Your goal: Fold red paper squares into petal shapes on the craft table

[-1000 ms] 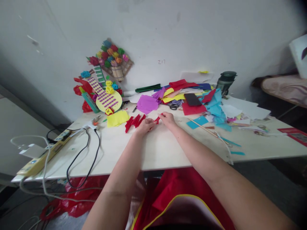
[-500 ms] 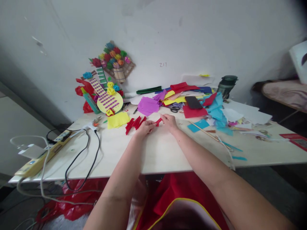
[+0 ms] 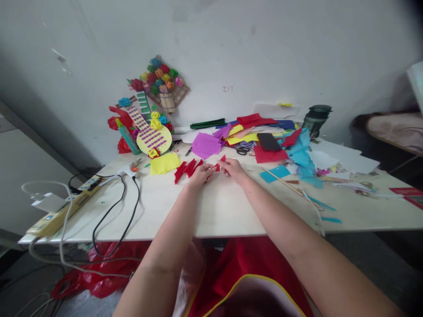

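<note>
Between my two hands, above the middle of the white table [image 3: 228, 207], is a small folded strip of red crepe paper [image 3: 223, 158]. My left hand [image 3: 204, 173] pinches its left end, and my right hand [image 3: 231, 168] pinches the other, with a red tip standing up past the fingers. Much of the strip is hidden by the fingers. Just left of my left hand lie several folded red paper strips [image 3: 187, 168]. A yellow paper sheet [image 3: 164, 164] rests beyond them, and a purple paper sheet [image 3: 205, 145] lies behind my hands.
At the back left stand a guitar-shaped craft [image 3: 153, 140] and a green glue bottle [image 3: 128, 137]. Black scissors [image 3: 243, 151], a dark phone [image 3: 269, 141], blue paper [image 3: 274, 173] and a wooden stick [image 3: 280, 179] lie rightward. A power strip [image 3: 62, 211] with cables occupies the left edge.
My hands have stayed close together on the red strip. The strip was stretched straighter between them half a second ago; now a folded tip points up. The view has shifted slightly.
</note>
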`<state>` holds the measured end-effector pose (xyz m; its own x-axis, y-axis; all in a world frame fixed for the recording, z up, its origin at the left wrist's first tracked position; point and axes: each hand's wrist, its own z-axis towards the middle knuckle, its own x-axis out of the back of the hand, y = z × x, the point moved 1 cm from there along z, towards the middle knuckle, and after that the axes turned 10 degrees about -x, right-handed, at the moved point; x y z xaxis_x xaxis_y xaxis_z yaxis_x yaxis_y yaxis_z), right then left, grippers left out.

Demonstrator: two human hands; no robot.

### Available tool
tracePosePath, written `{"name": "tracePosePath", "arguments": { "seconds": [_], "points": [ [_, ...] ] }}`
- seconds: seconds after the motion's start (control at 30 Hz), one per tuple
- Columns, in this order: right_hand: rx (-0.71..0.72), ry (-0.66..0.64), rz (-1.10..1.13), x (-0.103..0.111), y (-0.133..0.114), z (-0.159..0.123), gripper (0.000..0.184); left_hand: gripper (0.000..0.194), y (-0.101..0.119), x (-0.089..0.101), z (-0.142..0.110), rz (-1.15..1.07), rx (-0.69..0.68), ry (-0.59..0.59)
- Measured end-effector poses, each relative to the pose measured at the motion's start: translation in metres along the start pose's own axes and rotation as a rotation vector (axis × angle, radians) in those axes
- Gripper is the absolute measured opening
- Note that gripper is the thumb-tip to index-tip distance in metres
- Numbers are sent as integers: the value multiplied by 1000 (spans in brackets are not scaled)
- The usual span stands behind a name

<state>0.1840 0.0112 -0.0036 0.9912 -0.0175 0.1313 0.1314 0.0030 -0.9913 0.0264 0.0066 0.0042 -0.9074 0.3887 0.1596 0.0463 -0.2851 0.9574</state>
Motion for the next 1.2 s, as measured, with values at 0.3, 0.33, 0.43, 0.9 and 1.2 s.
{"name": "tracePosePath", "arguments": {
  "seconds": [0.3,0.33,0.43,0.9,1.2],
  "points": [
    [316,362,-902,-6,-8,-7,26,42,1,-2,2,206,59,69],
    [322,370,-977,-7,-10,-9,27,42,3,-2,2,220,63,82],
    [316,367,-1110,-10,-14,-14,31,40,4,-5,3,265,60,108],
    [220,379,-1091,-11,-7,-7,30,31,-2,-10,5,267,116,162],
    [27,421,-753,1,-4,1,27,45,8,-10,0,338,163,204]
  ]
}}
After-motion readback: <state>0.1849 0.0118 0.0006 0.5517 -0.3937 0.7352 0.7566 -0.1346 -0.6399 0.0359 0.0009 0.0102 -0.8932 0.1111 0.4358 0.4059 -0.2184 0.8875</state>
